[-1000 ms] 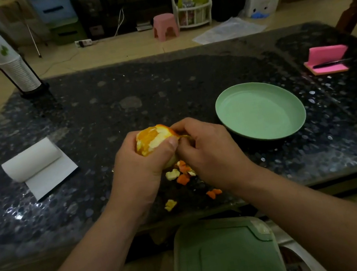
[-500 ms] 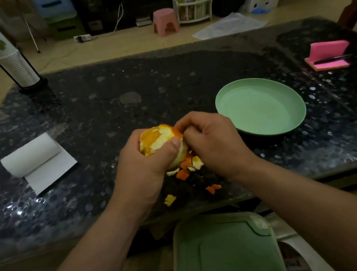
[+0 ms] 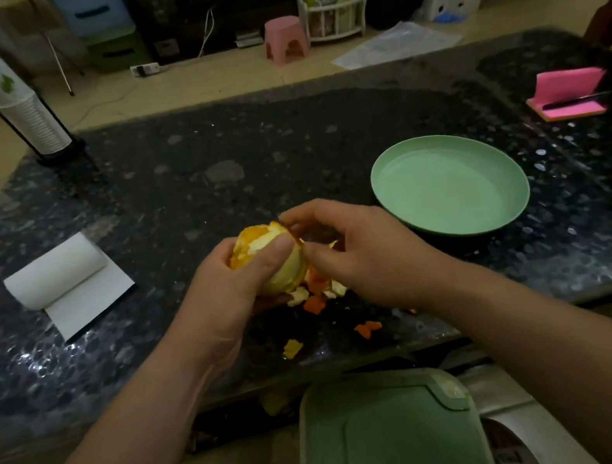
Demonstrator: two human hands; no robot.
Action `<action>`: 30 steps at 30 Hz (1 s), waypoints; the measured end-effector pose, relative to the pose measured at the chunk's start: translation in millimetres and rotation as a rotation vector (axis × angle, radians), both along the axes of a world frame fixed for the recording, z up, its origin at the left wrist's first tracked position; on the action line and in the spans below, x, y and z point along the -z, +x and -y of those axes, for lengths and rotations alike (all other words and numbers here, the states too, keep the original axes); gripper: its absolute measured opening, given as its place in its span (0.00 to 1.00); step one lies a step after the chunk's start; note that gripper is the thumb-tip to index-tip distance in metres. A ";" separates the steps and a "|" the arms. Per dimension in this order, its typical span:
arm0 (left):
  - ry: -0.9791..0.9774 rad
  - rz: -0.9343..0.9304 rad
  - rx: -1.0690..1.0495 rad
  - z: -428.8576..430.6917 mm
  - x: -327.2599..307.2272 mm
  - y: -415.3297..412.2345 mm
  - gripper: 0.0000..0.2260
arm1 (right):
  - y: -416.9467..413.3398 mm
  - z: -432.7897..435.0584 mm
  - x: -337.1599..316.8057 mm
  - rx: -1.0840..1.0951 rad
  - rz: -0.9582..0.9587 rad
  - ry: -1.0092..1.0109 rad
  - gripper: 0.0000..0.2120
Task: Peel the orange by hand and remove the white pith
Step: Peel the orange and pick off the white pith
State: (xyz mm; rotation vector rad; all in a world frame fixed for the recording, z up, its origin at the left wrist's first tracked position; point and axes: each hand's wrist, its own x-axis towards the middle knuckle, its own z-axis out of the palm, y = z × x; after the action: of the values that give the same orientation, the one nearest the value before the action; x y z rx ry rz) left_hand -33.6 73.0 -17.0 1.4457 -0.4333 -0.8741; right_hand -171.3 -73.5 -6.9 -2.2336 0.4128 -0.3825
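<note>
My left hand (image 3: pixel 224 287) grips a partly peeled orange (image 3: pixel 264 245) just above the dark table, thumb pressed across its front. Bare flesh and white pith show on top; the lower side is pale. My right hand (image 3: pixel 361 254) is at the orange's right side, with its fingertips pinching a strip of peel (image 3: pixel 281 223) at the top edge. Loose peel scraps (image 3: pixel 313 296) lie on the table under both hands, with two more bits (image 3: pixel 368 329) nearer the front edge.
An empty green plate (image 3: pixel 506 172) sits to the right. A paper towel roll (image 3: pixel 54 272) lies at the left, a cup stack (image 3: pixel 26 113) at the far left corner, pink sticky notes with a pen (image 3: pixel 568 95) at the far right. A green bin lid (image 3: pixel 386 438) is below the table edge.
My right hand has opened out from a tight grip against the orange and its fingertips now pinch peel at the fruit's top right. The left hand keeps holding the orange.
</note>
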 end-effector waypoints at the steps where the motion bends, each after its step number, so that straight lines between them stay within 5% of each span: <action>1: 0.012 0.012 0.015 -0.8 -1.1 0.8 0.33 | -2.4 -1.0 -3.3 -0.031 -0.006 -0.054 0.20; 11: 0.094 0.066 0.089 -3.6 -6.9 -4.6 0.33 | -5.2 -11.5 -8.1 -0.052 0.075 -0.539 0.09; 16: 0.071 0.062 0.087 -4.3 -8.7 -7.8 0.31 | -2.9 -11.9 -2.4 -0.005 0.149 -0.465 0.07; 23: 0.067 0.064 0.075 -4.0 -5.4 -3.6 0.32 | -1.8 -12.5 4.4 0.021 0.168 -0.109 0.05; 30: 0.071 0.086 0.130 -6.2 -13.6 -6.0 0.24 | -5.0 -8.9 -5.6 -0.063 0.078 -0.452 0.08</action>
State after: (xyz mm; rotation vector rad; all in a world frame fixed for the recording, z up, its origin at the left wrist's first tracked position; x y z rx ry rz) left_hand -39.6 79.3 -3.4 1.5378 -0.5710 -0.9408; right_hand -176.3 -64.7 -1.3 -2.6503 0.2278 -0.5726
